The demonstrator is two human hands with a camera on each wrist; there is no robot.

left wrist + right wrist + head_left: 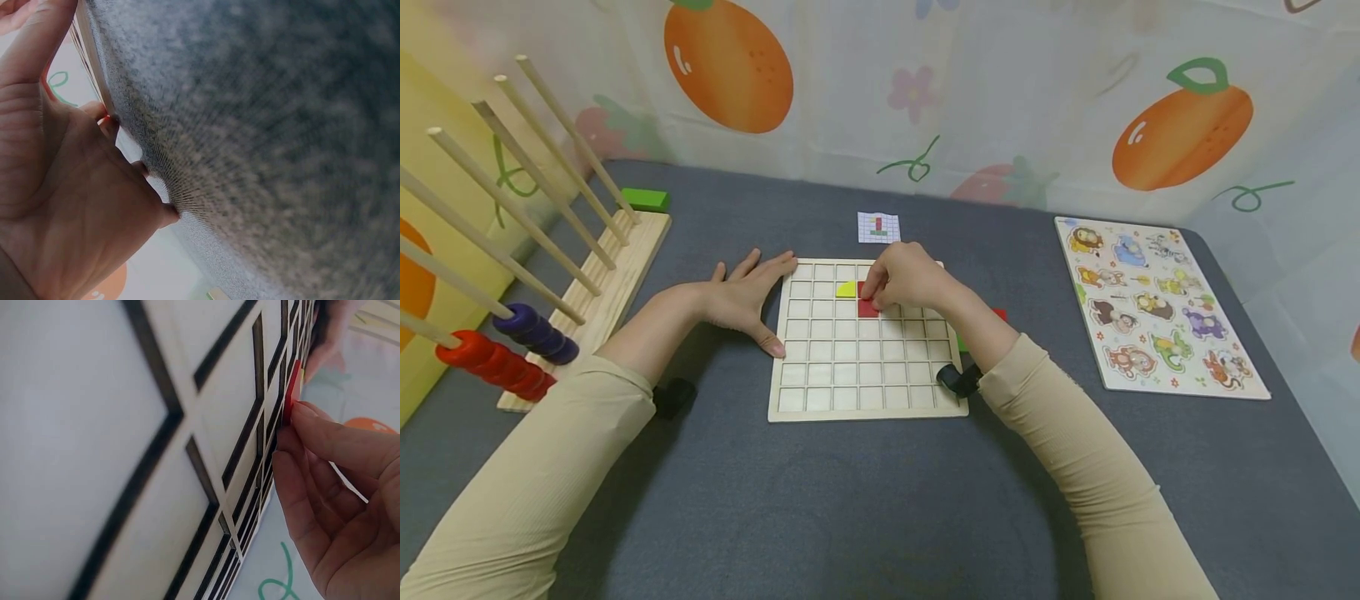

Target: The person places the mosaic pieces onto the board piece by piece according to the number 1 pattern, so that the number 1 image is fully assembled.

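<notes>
A wooden grid board (pixel 868 413) lies flat on the dark table. On its upper part, a yellow piece (pixel 846 289) with a rounded corner fills one square, and red tiles (pixel 868 309) are beside it. My right hand (pixel 906 277) pinches a red tile (pixel 291 394) at the grid with thumb and fingertips, partly covering the red. My left hand (pixel 741 298) is spread along the board's left side, thumb and a fingertip at its edge; the left wrist view shows the palm (pixel 75 181) beside the board's edge.
Above the board lies a small grid card (pixel 878 227) with a coloured figure. A red piece (pixel 1000 314) and a green piece (pixel 962 342) show partly behind my right forearm. A pegged bead rack (pixel 632 267) stands left, a green block (pixel 645 199) behind it, an animal puzzle board (pixel 1165 308) right.
</notes>
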